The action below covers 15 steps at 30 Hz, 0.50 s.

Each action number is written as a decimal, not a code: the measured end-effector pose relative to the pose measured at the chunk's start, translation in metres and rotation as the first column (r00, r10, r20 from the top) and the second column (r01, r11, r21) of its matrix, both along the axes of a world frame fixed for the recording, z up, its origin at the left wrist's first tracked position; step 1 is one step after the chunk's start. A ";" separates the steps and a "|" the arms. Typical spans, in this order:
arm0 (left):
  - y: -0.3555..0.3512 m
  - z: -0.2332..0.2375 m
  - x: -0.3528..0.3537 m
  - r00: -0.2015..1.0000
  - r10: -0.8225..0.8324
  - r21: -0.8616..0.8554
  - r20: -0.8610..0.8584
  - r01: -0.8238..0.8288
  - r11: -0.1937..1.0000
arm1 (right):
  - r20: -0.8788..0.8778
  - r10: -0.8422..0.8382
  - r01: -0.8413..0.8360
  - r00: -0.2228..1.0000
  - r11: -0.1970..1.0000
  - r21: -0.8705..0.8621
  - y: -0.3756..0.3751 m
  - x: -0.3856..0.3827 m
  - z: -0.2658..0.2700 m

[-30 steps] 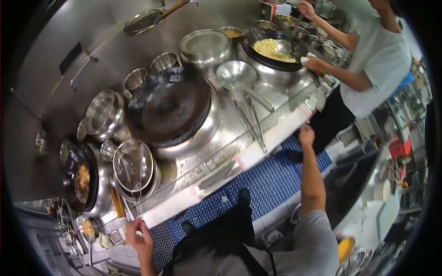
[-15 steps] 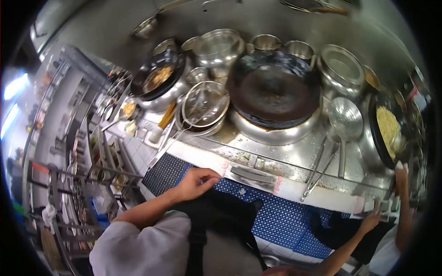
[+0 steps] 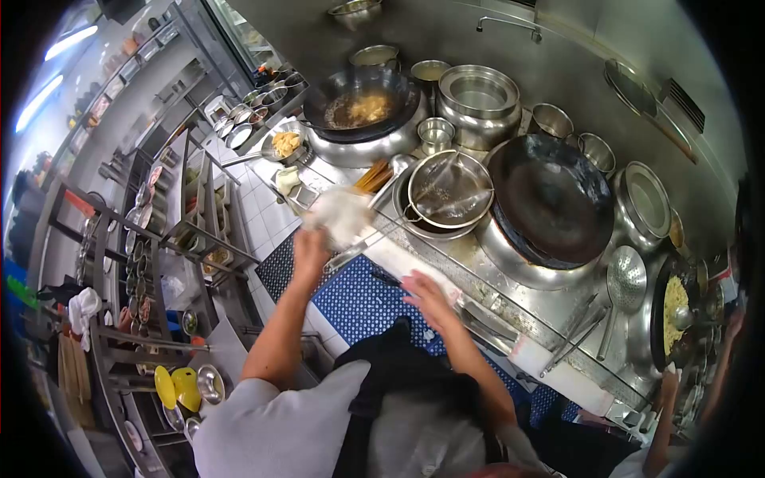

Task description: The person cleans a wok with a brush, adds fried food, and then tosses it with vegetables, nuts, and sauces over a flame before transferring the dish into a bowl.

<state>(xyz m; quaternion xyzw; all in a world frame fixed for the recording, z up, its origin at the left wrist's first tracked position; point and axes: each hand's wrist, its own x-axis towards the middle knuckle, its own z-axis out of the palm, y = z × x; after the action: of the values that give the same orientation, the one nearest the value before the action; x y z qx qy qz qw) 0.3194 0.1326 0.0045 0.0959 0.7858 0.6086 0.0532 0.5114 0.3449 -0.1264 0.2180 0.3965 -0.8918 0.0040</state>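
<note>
My left hand [image 3: 311,251] is closed on a white cloth [image 3: 341,215], smeared by motion, over the left end of the stove counter. My right hand [image 3: 429,296] is near the counter's front edge, fingers apart and holding nothing. White towelling [image 3: 414,267] runs along that edge beside it. Behind the cloth stand bundled brown sticks [image 3: 373,175]. A round wire strainer [image 3: 450,190] rests over a pot to the right of them.
A large dark wok [image 3: 550,199] sits on the middle burner. Another wok [image 3: 362,107] holds food and liquid at the back left. A perforated skimmer [image 3: 627,279] lies right. A co-worker's hand [image 3: 669,386] is near a noodle-filled wok [image 3: 673,319]. Steel shelving [image 3: 191,231] stands left.
The view has swung left. My left hand has moved from the counter's front to its left end and now holds the cloth. My right hand has come in from the far right.
</note>
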 end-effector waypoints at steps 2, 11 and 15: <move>-0.035 -0.028 -0.070 0.999 -0.004 0.021 -0.051 0.005 1.000 | 0.035 0.101 -0.094 0.994 0.980 -0.178 -0.036 -0.054 -0.024; 0.018 -0.211 -0.103 0.968 -0.126 0.026 0.218 0.124 0.992 | -0.199 -0.053 0.034 0.979 0.995 -0.099 -0.069 -0.088 0.077; 0.115 -0.181 -0.067 0.896 -0.128 0.378 0.425 -0.048 0.924 | -0.180 -0.072 0.073 0.981 0.997 -0.002 -0.022 -0.047 0.118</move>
<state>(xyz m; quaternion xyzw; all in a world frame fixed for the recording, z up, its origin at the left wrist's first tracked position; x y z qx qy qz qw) 0.2522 0.2472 -0.1765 -0.0199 0.6182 0.7534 0.2234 0.4639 0.3229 -0.0083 0.1506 0.3889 -0.9066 -0.0647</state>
